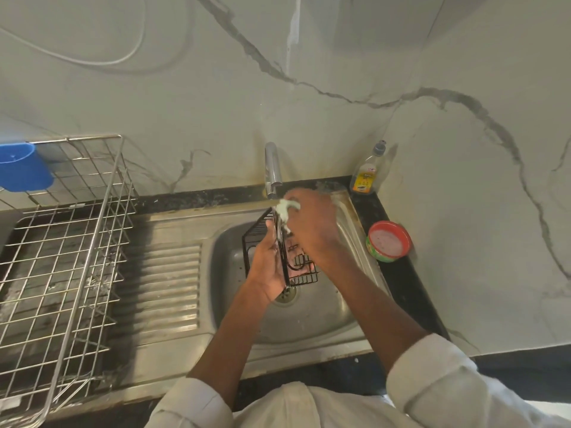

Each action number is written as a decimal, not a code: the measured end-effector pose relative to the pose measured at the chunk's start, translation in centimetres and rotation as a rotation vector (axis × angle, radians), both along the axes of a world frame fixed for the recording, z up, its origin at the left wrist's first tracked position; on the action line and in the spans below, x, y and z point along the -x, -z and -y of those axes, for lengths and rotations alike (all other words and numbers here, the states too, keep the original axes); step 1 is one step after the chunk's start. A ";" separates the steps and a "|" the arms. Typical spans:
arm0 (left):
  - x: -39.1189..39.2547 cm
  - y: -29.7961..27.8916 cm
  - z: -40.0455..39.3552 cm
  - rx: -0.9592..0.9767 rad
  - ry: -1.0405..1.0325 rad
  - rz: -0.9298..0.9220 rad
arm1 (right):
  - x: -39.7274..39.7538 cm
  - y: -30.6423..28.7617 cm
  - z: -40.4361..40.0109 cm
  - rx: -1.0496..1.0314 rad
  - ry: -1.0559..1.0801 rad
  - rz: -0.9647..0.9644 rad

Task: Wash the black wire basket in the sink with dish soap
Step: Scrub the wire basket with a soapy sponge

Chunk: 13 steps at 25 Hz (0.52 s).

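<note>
Over the sink [324,316], the left hand [268,267] grips the black basket [279,251], held tilted on edge under the tap [272,168]. The right hand [312,223] presses a soapy sponge [285,210] against its top. A soap bottle [366,174] and a red tub [388,241] stand on the table [398,282]; a wire rack [61,248] sits left.

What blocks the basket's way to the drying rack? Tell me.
Nothing visible. The left hand holds the basket over the sink; only the bare ribbed drainboard lies between it and the rack.
</note>
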<state>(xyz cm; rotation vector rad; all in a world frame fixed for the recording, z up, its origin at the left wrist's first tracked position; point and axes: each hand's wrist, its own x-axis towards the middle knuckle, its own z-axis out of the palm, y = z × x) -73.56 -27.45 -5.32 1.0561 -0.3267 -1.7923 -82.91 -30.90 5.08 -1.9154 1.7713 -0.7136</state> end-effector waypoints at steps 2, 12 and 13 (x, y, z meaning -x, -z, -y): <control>-0.3 -0.4 -0.1 0.004 -0.024 -0.021 | -0.8 -0.1 -0.5 0.034 -0.091 -0.046; -0.6 -0.5 -0.2 -0.005 -0.143 -0.075 | 1.0 1.8 -4.2 -0.196 -0.210 0.005; -1.0 -0.7 -0.1 -0.005 -0.155 -0.093 | 1.5 2.1 -4.2 -0.197 -0.169 -0.088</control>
